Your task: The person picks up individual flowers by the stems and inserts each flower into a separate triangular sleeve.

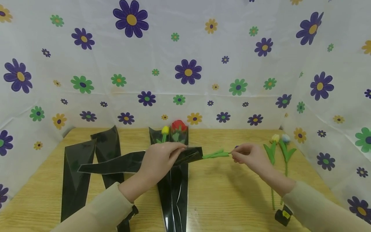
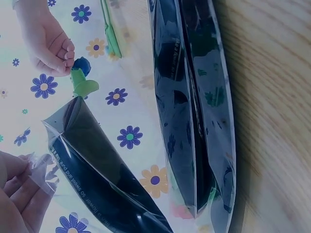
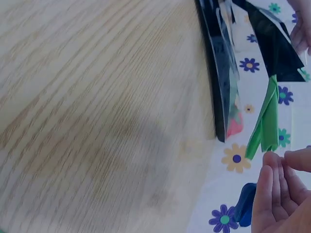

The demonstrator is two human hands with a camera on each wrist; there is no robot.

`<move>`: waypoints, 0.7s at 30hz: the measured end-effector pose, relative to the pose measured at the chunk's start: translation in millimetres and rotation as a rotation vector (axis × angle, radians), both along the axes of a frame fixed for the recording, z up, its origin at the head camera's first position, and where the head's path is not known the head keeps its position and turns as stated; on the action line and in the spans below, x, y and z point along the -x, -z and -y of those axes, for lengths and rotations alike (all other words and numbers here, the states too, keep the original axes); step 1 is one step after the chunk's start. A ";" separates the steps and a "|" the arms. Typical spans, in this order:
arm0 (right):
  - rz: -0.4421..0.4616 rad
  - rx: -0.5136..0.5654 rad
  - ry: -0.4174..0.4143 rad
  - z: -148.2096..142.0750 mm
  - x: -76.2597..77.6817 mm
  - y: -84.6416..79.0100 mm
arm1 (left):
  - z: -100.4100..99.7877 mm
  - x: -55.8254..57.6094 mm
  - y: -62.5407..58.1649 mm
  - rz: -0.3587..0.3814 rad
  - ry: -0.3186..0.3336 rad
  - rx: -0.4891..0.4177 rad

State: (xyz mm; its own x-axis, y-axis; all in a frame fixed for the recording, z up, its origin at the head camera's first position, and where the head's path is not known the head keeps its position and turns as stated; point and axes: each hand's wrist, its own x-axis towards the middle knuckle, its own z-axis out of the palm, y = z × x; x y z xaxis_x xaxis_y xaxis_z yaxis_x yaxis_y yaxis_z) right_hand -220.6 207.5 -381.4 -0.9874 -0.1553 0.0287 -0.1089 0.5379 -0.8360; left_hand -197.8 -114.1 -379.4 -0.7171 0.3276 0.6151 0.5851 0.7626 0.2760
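Toward the desk's far edge (image 1: 226, 132), a black sleeve (image 1: 191, 155) is pinched by the left hand (image 1: 157, 160), a leafy stem (image 1: 214, 155) by the right hand (image 1: 251, 156).

right hand (image 3: 282, 199) — at green leaves (image 3: 269, 119) | leaves — jutting from black wrapper (image 3: 273, 43)

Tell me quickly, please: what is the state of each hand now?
Left hand: closed, holding a black flower sleeve.
Right hand: closed, pinching a green-leaved flower.
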 end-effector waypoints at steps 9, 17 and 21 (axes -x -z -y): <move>-0.006 -0.017 0.146 -25.0 3.3 0.6 | -0.9 -0.9 -0.5 0.041 -0.015 -0.017; 0.117 0.028 0.126 -28.2 -11.0 3.0 | -1.6 -1.5 0.0 0.039 -0.017 -0.022; 0.168 0.056 0.122 -26.6 -15.3 0.6 | -2.2 -1.6 -0.5 0.043 -0.030 -0.016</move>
